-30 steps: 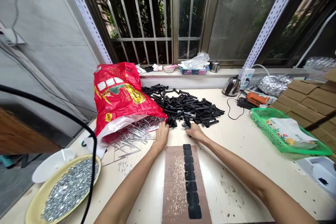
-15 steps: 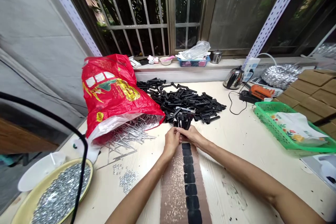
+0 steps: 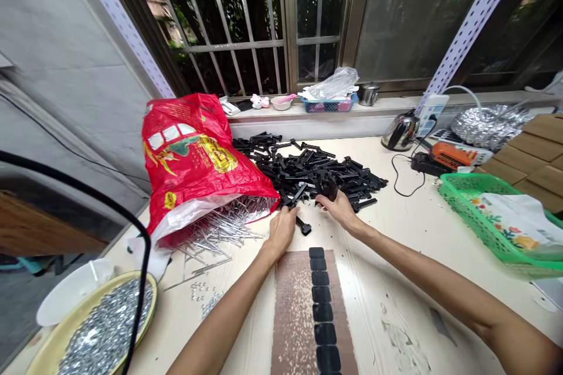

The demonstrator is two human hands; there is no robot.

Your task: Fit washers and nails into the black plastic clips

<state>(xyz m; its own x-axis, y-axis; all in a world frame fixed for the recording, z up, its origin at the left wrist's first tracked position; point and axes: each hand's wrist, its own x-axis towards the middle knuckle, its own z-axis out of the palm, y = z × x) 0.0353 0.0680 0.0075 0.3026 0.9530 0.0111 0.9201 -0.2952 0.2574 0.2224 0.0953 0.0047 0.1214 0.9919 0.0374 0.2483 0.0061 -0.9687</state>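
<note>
The right hand [image 3: 338,210] is closed on black parts [image 3: 326,183] at the front of the pile [image 3: 294,164]; their number cannot be made out. The left hand [image 3: 282,228] has its fingers at the pile's near left side, touching parts there; whether it grips one cannot be told. The pile spreads over the middle of the worktop [image 3: 396,214], toward its far edge. One loose part [image 3: 305,227] lies just beside the left fingertips.

Possible faults:

1. Snagging. The parts lie crossed over one another; a lift may drag neighbours along or twist the held ones.

2. Spilled rods. The bag [image 3: 189,146] lies with its mouth toward the near edge, rods [image 3: 220,225] jutting out. A knock from the left hand could slide more onto the worktop.

3. Scattered beads. Clear beads [image 3: 212,304] lie near the left forearm; a low sweep could push them toward the dish [image 3: 49,350] at the near left corner.

4. Disturbed row. Black squares [image 3: 326,334] line the strip [image 3: 291,310], which runs to the near edge. A part dropped there could shift them.
</note>
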